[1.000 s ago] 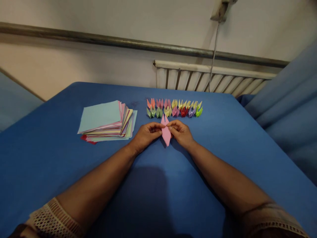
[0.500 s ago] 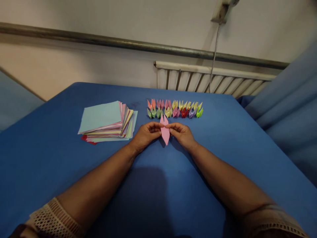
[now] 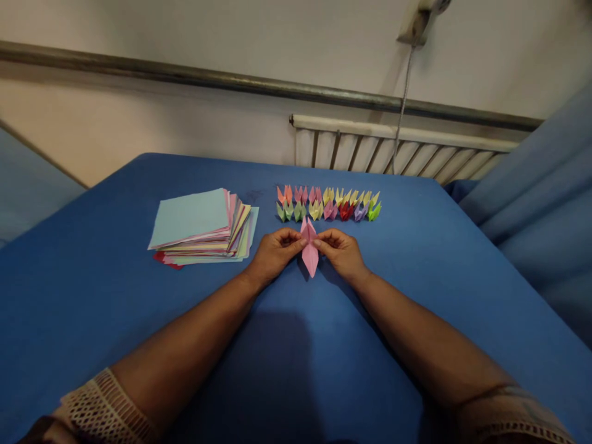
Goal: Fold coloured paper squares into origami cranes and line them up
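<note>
A pink folded origami paper (image 3: pixel 309 260) stands between my two hands, its split points toward the far side and a single point toward me. My left hand (image 3: pixel 277 250) pinches its left edge, thumb on the near face. On the other edge, my right hand (image 3: pixel 341 251) pinches the same paper with thumb and fingers. Just beyond it sit two rows of small folded paper cranes (image 3: pixel 330 211) in orange, pink, yellow, green, red and purple. The fingertips behind the paper are partly hidden.
A stack of coloured paper sheets (image 3: pixel 192 219), light blue on top, lies left of my hands on the blue table (image 3: pixel 398 345). Behind the table are a white radiator (image 3: pixel 351 127), a metal pipe (image 3: pixel 222 80) and a hanging cord (image 3: pixel 403 105). Blue curtain (image 3: pixel 546 185) hangs at the right.
Both thumbs have moved up onto the pink paper's near face. The paper now shows a fold across its middle, with its lower point slightly nearer me. The view has shifted slightly.
</note>
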Motion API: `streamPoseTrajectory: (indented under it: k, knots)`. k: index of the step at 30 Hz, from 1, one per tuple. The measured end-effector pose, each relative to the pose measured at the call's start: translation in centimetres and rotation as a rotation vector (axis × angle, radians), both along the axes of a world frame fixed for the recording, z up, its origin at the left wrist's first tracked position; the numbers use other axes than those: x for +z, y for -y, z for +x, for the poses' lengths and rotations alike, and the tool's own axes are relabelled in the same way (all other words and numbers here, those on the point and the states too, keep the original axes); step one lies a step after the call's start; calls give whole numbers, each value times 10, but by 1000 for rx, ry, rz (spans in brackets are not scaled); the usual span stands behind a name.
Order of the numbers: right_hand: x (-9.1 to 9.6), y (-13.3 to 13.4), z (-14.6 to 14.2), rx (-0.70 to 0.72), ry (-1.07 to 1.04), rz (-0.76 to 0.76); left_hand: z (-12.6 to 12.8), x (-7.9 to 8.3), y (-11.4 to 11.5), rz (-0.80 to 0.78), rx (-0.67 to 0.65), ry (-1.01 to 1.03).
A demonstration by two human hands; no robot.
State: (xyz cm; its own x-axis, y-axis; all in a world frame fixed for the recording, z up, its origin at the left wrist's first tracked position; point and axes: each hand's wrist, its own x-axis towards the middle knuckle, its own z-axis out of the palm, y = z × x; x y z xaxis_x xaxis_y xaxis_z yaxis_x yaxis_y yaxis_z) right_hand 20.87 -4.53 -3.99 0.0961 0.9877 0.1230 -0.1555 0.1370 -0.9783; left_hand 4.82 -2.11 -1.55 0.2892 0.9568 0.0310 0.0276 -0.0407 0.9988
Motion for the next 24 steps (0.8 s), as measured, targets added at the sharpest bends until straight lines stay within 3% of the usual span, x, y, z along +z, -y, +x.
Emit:
streamPoseTrajectory:
  k: [11,16,24]
  knots:
    - [6,5,-7,-46,-70,-13,7,2,7,-16,107,94]
    - [9,6,-9,13,-185,-82,7,2,8,-81,48,175]
    - [7,9,-7,28,-118,-56,10,4,12,-109,23,146]
